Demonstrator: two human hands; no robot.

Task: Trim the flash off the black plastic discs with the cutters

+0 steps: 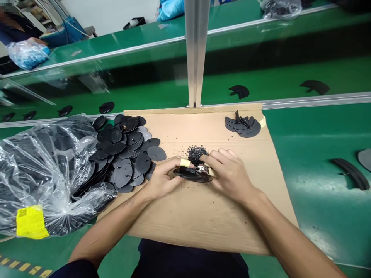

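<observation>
A black oval plastic disc (193, 176) is pinched edge-on between the thumb and fingers of my left hand (166, 178), which has yellow tape round one finger. My right hand (227, 172) is closed on a small pair of cutting pliers (202, 168). Their metal joint shows at the disc's upper side, while the handles are mostly hidden in my palm. Just beyond both hands lies a heap of small black plastic clippings (197, 154). The sheet of cardboard (203, 220) lies under them.
Many black oval discs (123, 175) are piled on the left, spilling from a clear plastic bag (66, 173) with a yellow label. Several curved black pieces (247, 129) lie at the cardboard's far right. A metal post (197, 54) rises behind. Black parts (315, 87) lie on the green belt.
</observation>
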